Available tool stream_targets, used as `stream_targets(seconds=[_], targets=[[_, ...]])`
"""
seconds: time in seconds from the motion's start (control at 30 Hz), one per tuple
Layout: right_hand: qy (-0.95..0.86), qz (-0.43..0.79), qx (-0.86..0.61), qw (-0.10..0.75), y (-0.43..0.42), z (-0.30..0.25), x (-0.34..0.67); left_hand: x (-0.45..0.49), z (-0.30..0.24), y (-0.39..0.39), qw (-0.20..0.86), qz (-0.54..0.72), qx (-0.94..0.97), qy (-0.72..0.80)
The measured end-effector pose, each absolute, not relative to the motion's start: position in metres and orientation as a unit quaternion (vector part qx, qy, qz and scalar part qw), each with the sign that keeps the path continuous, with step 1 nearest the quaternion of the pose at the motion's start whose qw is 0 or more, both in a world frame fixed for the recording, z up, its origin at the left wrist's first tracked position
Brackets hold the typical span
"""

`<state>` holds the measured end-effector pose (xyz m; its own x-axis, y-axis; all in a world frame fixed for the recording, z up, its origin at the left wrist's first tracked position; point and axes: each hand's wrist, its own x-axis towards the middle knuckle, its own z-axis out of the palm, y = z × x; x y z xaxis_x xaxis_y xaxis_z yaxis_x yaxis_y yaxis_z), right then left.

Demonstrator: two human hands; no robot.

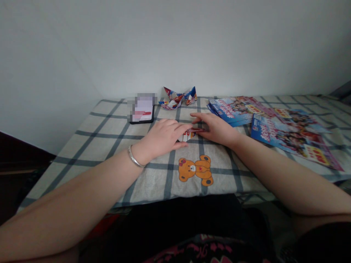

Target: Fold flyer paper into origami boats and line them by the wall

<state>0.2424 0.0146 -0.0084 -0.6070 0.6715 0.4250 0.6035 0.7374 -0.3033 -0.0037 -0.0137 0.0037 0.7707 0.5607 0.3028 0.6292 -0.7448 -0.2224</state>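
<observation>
A small piece of folded printed paper [187,136], white with red, yellow and blue, lies on the checked tablecloth in front of me. My left hand [168,134] rests over its left part, with thumb and index finger on either side of it. The right tip of the paper runs in between the thumb and fingers of my right hand [216,128], whose index finger reaches out above it. Both hands are low, against the cloth. Much of the paper is hidden under my left fingers.
Behind my hands stands a folded paper shape [178,98] with pointed corners. A phone [142,109] with a lit screen lies to its left. Several printed leaflets [290,135] spread across the right side. The tablecloth [153,179] bears a bear picture [195,170] near the front edge.
</observation>
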Motion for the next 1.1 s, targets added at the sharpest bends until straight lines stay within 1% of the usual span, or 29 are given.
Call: stream_targets(seconds=[0.23, 0.33, 0.5, 0.7, 0.87, 1.0, 1.1], targets=[[-0.91, 0.071, -0.33, 0.239, 0.013, -0.006, 0.242, -0.003, 0.005, -0.01, 0.172, -0.102, -0.924, -0.326], [-0.915, 0.035, -0.332, 0.225, 0.012, -0.004, 0.24, -0.002, 0.004, -0.009, 0.164, -0.12, -0.919, -0.339], [-0.927, -0.05, -0.316, 0.195, 0.008, 0.001, 0.237, -0.003, 0.001, -0.006, 0.098, -0.174, -0.907, -0.371], [-0.915, -0.092, -0.337, 0.199, 0.006, 0.003, 0.237, -0.004, 0.001, -0.005, 0.071, -0.197, -0.91, -0.358], [-0.882, -0.092, -0.405, 0.223, 0.006, 0.001, 0.238, -0.004, -0.001, -0.009, 0.119, -0.188, -0.898, -0.381], [-0.856, -0.079, -0.447, 0.248, 0.007, 0.0, 0.239, -0.004, 0.0, -0.011, 0.124, -0.204, -0.884, -0.401], [-0.848, -0.061, -0.459, 0.258, 0.01, -0.001, 0.241, -0.004, 0.001, -0.011, 0.134, -0.21, -0.891, -0.38]])
